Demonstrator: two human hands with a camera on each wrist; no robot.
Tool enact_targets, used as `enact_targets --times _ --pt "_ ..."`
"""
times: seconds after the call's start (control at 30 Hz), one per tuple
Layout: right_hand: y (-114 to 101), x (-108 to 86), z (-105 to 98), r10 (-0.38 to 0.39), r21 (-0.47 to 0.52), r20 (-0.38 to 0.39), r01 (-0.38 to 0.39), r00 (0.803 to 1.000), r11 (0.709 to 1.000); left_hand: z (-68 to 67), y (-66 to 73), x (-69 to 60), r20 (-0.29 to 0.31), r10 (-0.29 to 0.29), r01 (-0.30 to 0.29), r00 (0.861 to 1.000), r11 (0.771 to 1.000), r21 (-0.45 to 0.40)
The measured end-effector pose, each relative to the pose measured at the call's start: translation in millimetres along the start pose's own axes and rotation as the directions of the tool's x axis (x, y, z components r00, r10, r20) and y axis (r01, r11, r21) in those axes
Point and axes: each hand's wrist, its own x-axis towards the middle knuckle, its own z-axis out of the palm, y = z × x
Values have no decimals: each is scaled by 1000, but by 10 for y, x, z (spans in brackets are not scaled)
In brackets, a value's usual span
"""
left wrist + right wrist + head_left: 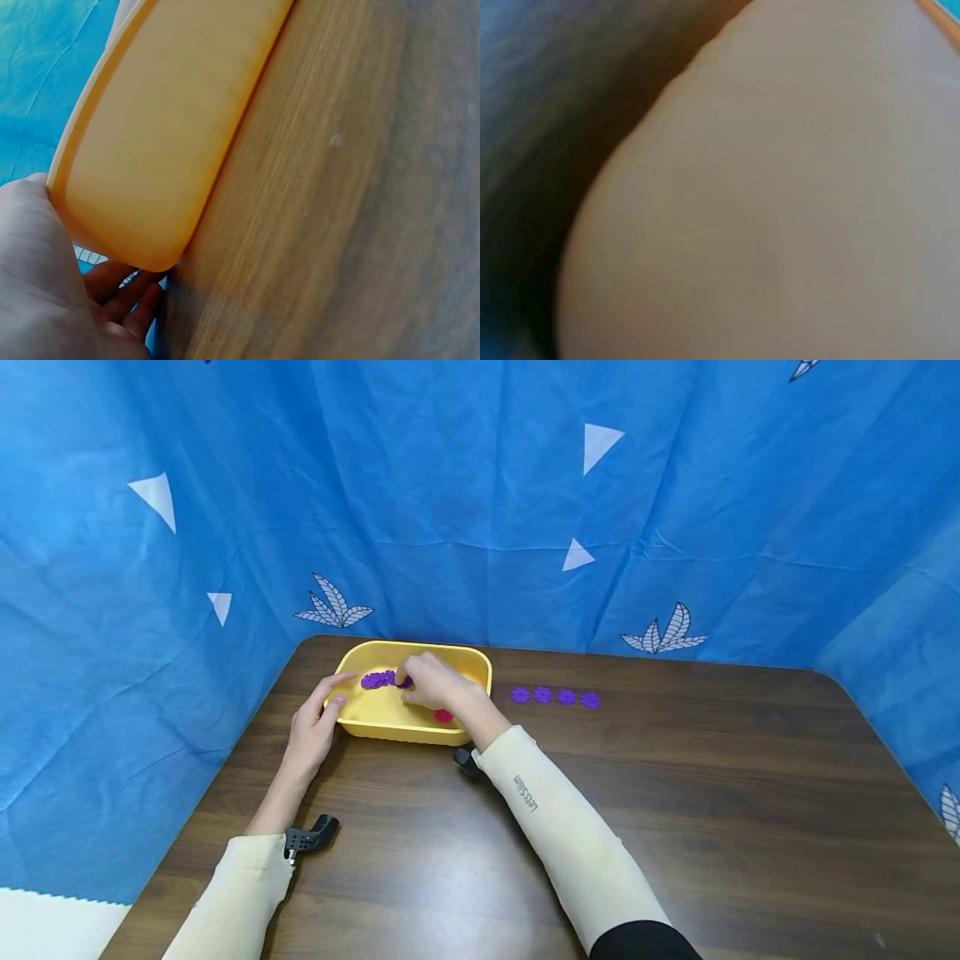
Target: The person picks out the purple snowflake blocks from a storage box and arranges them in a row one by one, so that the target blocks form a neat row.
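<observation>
- my left hand (310, 728) holds the left end of the yellow tray (401, 732), the thumb and index finger over its rim.
- my right hand (435, 682) is inside the tray, fingers bent, at the right end of a row of purple discs (378, 679); i cannot tell if they pinch one.
- a red disc (443, 716) lies in the tray, below my right hand.
- four separate purple discs (543, 695) lie in line on the brown table (750, 777), right of the tray.
</observation>
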Motion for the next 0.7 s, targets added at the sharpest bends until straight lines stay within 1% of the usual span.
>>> enact_targets --times 0.13,0.27,0.37,0.43,0.57,0.7 --pt "42 -78 3 11 8 -9 -11 1000 1000 11 10 1 -1 -5 5 1000 1000 -9" --pt "65 -129 5 -5 1 -29 6 1000 1000 -13 4 -11 -3 -16 16 1000 1000 -8" --pt "67 -138 17 -25 2 -57 26 998 1000 -40 -9 -21 2 -17 17 1000 1000 -2" --pt "67 -124 35 -27 5 -91 27 996 1000 -47 -11 -25 4 -18 18 1000 1000 -2" --pt "63 -84 62 5 -7 -140 -6 990 1000 -27 -16 -14 4 -14 14 1000 1000 -5" --pt "63 -58 70 36 -38 -144 -41 989 998 3 -11 11 2 -7 7 1000 1000 -5"
